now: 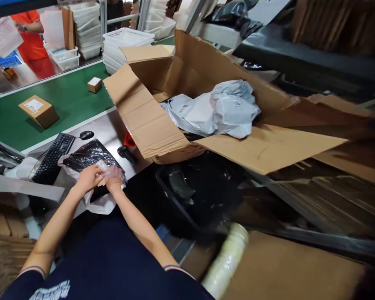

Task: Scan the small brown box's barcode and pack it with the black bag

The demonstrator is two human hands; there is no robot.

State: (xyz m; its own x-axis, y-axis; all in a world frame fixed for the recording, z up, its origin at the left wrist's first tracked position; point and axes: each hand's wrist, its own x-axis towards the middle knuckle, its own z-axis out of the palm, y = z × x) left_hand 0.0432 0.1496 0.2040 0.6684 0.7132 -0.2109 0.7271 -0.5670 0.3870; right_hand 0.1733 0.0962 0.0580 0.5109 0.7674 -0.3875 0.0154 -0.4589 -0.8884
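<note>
Both my hands meet over a black garment sealed in a clear plastic bag (87, 156) lying on the steel worktop (108, 129). My left hand (89, 177) is curled, its fingers pinching the bag's near edge. My right hand (114, 177) is closed round a crumpled bit of clear plastic (103, 166) at the same spot. The bag's white flap (101, 204) hangs over the table's front edge below my wrists.
A black keyboard (53, 157), a mouse (86, 134) and a handheld scanner (126, 153) lie by the bag. A big open cardboard box (162, 125) holds grey mailer bags (218, 109). Small boxes (39, 110) ride a green conveyor (71, 96). A person in orange (31, 37) stands beyond it.
</note>
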